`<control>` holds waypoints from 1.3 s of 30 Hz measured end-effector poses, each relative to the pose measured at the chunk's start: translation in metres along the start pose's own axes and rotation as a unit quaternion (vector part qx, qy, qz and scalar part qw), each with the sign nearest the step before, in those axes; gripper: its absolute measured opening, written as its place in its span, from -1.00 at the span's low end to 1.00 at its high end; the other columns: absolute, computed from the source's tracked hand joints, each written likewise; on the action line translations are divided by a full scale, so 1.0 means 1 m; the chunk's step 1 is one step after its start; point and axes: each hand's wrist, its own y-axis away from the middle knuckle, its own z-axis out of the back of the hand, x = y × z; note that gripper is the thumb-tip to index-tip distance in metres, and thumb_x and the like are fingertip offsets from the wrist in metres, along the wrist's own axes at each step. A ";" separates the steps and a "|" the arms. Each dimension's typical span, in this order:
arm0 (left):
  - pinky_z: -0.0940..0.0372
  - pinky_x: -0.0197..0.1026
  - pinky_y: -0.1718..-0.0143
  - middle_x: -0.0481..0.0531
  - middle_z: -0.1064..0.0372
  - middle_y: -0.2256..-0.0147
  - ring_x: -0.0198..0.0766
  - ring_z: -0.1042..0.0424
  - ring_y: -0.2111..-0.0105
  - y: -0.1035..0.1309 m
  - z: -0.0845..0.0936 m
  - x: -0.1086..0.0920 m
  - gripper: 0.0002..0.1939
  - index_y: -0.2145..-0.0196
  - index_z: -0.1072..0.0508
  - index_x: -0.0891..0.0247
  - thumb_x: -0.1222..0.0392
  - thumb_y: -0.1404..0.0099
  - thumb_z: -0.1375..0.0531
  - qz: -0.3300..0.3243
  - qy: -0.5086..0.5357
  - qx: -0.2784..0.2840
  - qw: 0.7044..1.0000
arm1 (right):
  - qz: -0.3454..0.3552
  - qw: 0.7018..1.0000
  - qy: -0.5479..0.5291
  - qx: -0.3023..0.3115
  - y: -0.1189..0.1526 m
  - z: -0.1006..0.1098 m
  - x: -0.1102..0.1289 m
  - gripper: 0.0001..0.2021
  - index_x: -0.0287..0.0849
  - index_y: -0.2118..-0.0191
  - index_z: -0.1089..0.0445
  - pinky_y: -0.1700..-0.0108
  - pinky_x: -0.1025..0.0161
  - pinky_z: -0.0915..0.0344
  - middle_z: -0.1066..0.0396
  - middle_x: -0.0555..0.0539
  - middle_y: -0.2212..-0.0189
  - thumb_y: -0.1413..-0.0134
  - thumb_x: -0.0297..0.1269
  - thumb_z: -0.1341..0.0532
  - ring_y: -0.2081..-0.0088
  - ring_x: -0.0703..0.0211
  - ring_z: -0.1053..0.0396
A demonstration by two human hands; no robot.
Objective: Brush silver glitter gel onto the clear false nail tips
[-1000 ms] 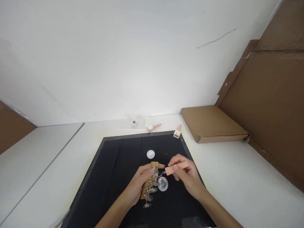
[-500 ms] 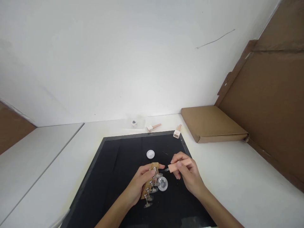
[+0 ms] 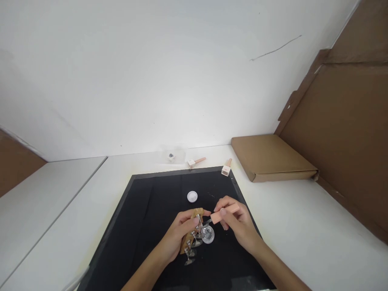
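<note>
My left hand [image 3: 175, 238] is closed around a tan strip-shaped stand [image 3: 198, 211], tilted over the black mat. Several small metal posts stick out of it, carrying clear nail tips [image 3: 197, 243]. Between the thumb and fingers of my right hand [image 3: 241, 226] is a nail polish brush [image 3: 224, 213] with a pink handle. Its bristle end reaches the uppermost nail tip; whether it touches cannot be made out. Just below the brush sits an uncapped small round jar [image 3: 207, 235] with something silvery inside. A white round lid [image 3: 192, 197] lies farther back on the mat.
Two pale bottles with pink caps, one bottle [image 3: 191, 163] behind the mat [image 3: 160, 202] and another bottle [image 3: 226, 169] at its back right corner, lie on the white table. A clear tray [image 3: 178, 157] is near the wall. A flat cardboard box [image 3: 269, 155] lies at the right.
My right hand has moved slightly left and down, bringing the brush end onto or over the uppermost nail tip. The left hand and stand are almost still.
</note>
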 end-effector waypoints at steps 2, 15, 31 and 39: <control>-0.15 -0.26 0.37 0.01 -0.31 0.49 -0.29 -0.24 0.43 -0.001 0.000 0.001 -0.56 0.30 -0.60 0.28 -0.08 0.07 -0.36 0.005 0.003 -0.001 1.000 | -0.005 1.000 0.000 -0.005 0.000 0.000 0.000 -0.64 -0.21 0.50 -0.35 0.62 0.39 -0.02 -0.18 0.08 0.62 -0.07 0.01 -0.19 0.66 0.39 -0.08; -0.16 -0.27 0.35 0.00 -0.33 0.46 -0.29 -0.26 0.41 -0.001 0.004 0.003 -0.57 0.27 -0.59 0.25 -0.09 0.03 -0.34 0.011 -0.003 -0.013 1.000 | 0.018 1.000 -0.021 -0.012 0.002 0.005 -0.015 -0.70 -0.20 0.39 -0.40 0.63 0.39 -0.02 -0.24 0.06 0.59 -0.12 -0.03 -0.18 0.67 0.39 -0.08; -0.10 -0.33 0.51 -0.08 -0.27 0.56 -0.38 -0.20 0.54 -0.003 -0.005 -0.001 -0.60 0.32 -0.49 0.31 -0.07 -0.01 -0.32 0.039 0.040 -0.055 0.997 | 0.026 0.998 0.057 -0.025 -0.002 -0.001 0.005 -0.74 -0.17 0.46 -0.45 0.62 0.37 -0.09 -0.29 0.02 0.58 -0.10 -0.11 -0.20 0.62 0.33 -0.17; -0.13 -0.35 0.49 -0.07 -0.27 0.54 -0.41 -0.23 0.55 0.000 -0.008 -0.007 -0.70 0.39 -0.46 0.35 0.00 -0.13 -0.24 0.031 0.048 -0.020 0.998 | 0.018 0.996 0.063 -0.067 -0.003 0.001 -0.003 -0.70 -0.19 0.45 -0.43 0.61 0.36 -0.07 -0.31 0.02 0.55 -0.11 -0.06 -0.18 0.66 0.37 -0.08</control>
